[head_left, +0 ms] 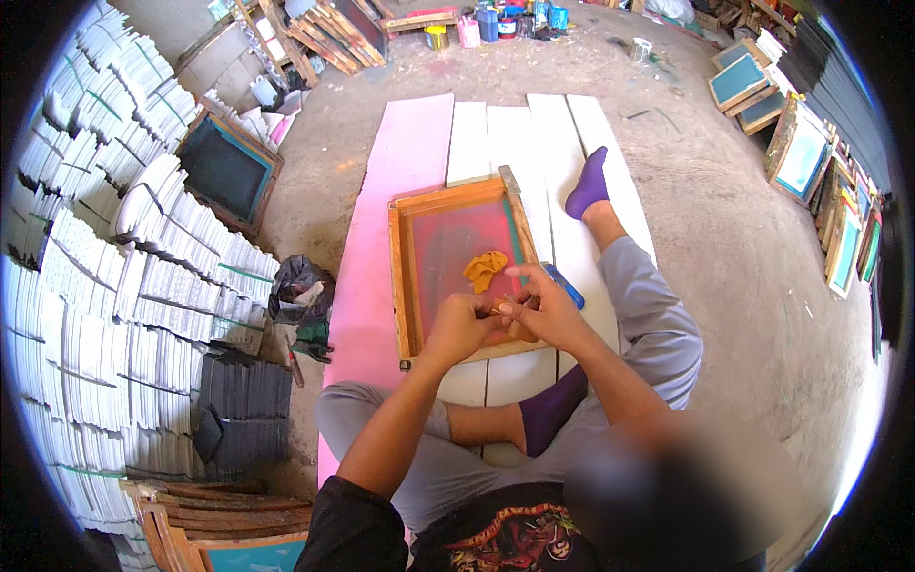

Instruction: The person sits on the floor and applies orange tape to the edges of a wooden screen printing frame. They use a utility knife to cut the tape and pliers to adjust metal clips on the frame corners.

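Observation:
A wooden-framed printing screen lies before me, its mesh reddish-pink with a teal strip on the right. On the mesh rests a crumpled mustard-yellow cloth. Over the near part of the screen, my left hand has its fingers pinched together. Fingertip to fingertip with it is my right hand, thumb and finger closed too, the other fingers loosely bent. A small orange-brown thing shows between them, too small to name. Beside the screen's right edge, partly behind my right hand, lies a blue-handled tool.
The screen lies on pink and white boards, where I sit with legs around it. Stacks of white sheets rise at left, near a black plastic bag. Paint containers stand at the back; more framed screens lean at right.

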A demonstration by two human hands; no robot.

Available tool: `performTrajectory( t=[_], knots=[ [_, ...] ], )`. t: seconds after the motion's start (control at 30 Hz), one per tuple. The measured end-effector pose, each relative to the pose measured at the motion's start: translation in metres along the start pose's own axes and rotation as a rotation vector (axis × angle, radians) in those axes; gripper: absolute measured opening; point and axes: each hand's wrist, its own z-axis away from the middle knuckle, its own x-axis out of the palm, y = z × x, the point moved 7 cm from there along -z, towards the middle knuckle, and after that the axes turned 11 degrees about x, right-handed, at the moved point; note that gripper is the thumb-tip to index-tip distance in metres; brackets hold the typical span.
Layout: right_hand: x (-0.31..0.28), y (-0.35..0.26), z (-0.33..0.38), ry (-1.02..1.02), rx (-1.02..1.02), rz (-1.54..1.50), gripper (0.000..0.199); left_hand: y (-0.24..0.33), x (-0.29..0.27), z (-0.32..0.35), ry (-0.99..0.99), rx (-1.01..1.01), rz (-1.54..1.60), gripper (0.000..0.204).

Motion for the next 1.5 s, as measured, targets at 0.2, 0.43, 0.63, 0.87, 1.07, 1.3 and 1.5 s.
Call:
performTrajectory(
  t=[0.2, 0.43, 0.63, 0.87, 1.07, 1.3, 1.5],
  knots=[
    [-0.018, 0.018, 0.022, 0.097, -0.203, 0.314, 0.070, -0.006, -0.002, 0.006, -0.003, -0.140, 0.288, 0.022],
    [-0.012, 0.026, 0.021, 0.077, -0.246, 0.291, 0.065, -0.017, 0.006, 0.021, 0.109, -0.262, 0.571, 0.023],
    [-0.003, 0.000, 0.021, 0.025, -0.308, 0.240, 0.063, -0.019, -0.010, 0.030, 0.213, -0.211, 0.555, 0.024],
    [-0.009, -0.005, 0.011, -0.064, -0.389, 0.629, 0.060, -0.041, -0.028, 0.049, 0.280, -0.210, 0.557, 0.022],
    [-0.050, 0.034, 0.007, -0.121, -0.176, 0.787, 0.062, -0.092, -0.054, 0.082, 0.325, -0.363, 0.602, 0.024],
    [-0.096, 0.084, 0.021, -0.084, 0.025, 0.911, 0.065, -0.178, -0.053, 0.109, 0.287, -0.403, 0.607, 0.026],
    [-0.092, 0.106, 0.012, -0.071, 0.091, 0.943, 0.064, -0.200, -0.052, 0.130, 0.312, -0.472, 0.508, 0.029]
  ],
)
